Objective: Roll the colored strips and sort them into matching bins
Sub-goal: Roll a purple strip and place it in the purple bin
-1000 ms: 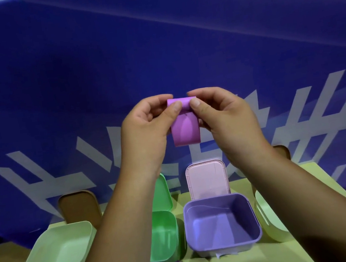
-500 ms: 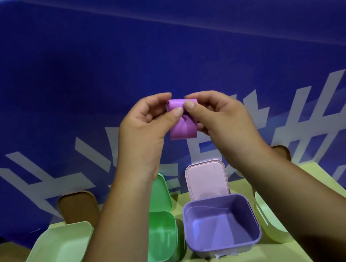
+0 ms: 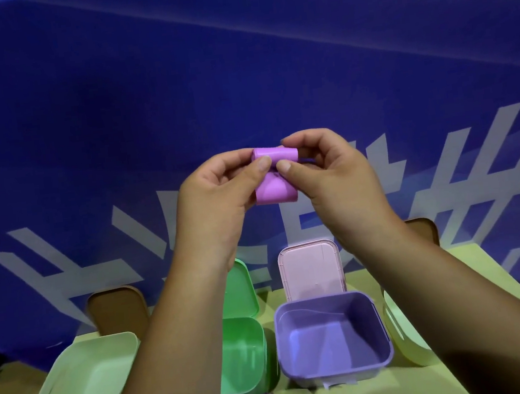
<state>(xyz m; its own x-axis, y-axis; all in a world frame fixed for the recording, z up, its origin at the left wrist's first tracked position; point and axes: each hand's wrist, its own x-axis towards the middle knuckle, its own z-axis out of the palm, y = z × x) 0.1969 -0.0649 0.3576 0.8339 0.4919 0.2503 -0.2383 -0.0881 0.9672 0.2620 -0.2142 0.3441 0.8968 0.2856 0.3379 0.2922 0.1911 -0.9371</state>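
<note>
Purple strip (image 3: pixel 276 191) is held in the air between both hands, above the open purple bin (image 3: pixel 337 374) and in front of the blue banner (image 3: pixel 237 69). Its upper part is wound into a short roll whose long axis runs left to right, roughly level. The unrolled tail hangs straight down and ends in a square lower edge. Surface is plain, smooth, pinkish-purple.

Left hand (image 3: pixel 216 198) pinches the roll's left end, thumb in front, fingers curled behind. Right hand (image 3: pixel 338 181) pinches the right end likewise.

The banner carries large white strokes, partly hidden by the arms — not legible.
</note>
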